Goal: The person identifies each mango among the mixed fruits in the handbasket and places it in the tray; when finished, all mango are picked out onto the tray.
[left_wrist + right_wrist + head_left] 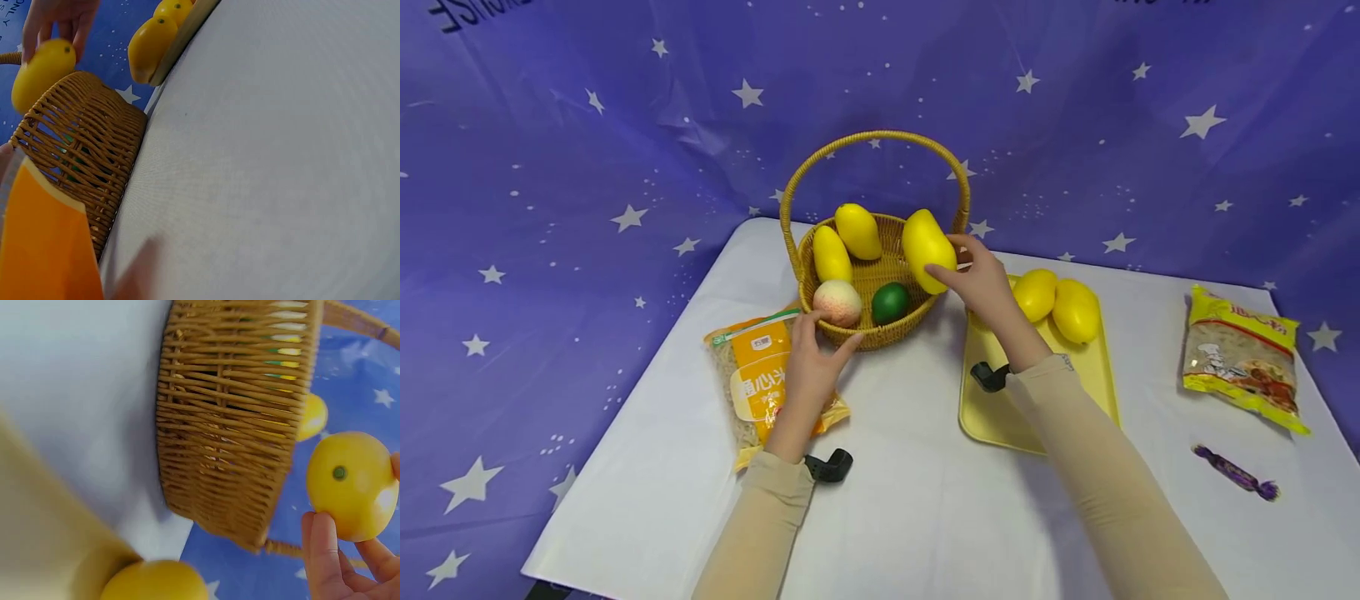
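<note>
My right hand [981, 287] grips a yellow mango [927, 250] over the right side of the wicker basket [880, 337]. In the right wrist view, fingers [324, 550] and thumb hold that mango [352, 485] beside the basket wall [231, 412]. My left hand [812, 367] is at the basket's front left rim, thumb and fingers spread, fingertips by the rim near a pale pink peach [837, 303]. Two mangoes [858, 232] and a green fruit [891, 303] also lie in the basket. The left wrist view shows the held mango [44, 75] above the rim.
A yellow tray [992, 417] with two mangoes [1077, 311] stands right of the basket. An orange pasta bag [760, 375] lies under my left hand. At the far right are a yellow noodle bag [1242, 358] and a purple wrapped candy [1236, 472].
</note>
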Tool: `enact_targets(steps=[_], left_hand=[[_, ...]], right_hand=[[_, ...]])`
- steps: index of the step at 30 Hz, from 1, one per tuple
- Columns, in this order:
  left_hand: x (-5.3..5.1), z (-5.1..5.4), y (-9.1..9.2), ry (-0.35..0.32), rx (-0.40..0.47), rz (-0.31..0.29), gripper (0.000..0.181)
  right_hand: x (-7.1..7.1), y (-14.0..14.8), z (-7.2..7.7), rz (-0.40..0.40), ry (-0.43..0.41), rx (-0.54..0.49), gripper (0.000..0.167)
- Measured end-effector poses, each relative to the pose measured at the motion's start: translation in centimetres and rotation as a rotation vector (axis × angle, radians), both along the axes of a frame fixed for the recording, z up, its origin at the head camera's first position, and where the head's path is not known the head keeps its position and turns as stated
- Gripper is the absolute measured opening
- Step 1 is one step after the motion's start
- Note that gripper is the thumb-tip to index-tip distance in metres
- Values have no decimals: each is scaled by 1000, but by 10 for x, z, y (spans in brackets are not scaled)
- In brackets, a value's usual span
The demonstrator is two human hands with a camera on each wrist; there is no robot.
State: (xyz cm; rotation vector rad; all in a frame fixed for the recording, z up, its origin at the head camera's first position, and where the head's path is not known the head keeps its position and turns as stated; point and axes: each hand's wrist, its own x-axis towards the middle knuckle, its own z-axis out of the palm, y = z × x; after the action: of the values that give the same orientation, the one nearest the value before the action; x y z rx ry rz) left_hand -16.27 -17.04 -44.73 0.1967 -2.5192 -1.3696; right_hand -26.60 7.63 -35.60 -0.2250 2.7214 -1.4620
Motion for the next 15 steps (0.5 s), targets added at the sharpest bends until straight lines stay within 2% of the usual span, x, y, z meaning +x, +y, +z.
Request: enact_targets(steps=[6, 15], left_hand=[[1, 0, -1, 25, 1, 0, 68], [-1, -2, 0, 22, 8, -14, 68]], right_hand=[[38, 32, -10, -62, -46, -78, 74], [86, 72, -47, -141, -127, -119, 71]])
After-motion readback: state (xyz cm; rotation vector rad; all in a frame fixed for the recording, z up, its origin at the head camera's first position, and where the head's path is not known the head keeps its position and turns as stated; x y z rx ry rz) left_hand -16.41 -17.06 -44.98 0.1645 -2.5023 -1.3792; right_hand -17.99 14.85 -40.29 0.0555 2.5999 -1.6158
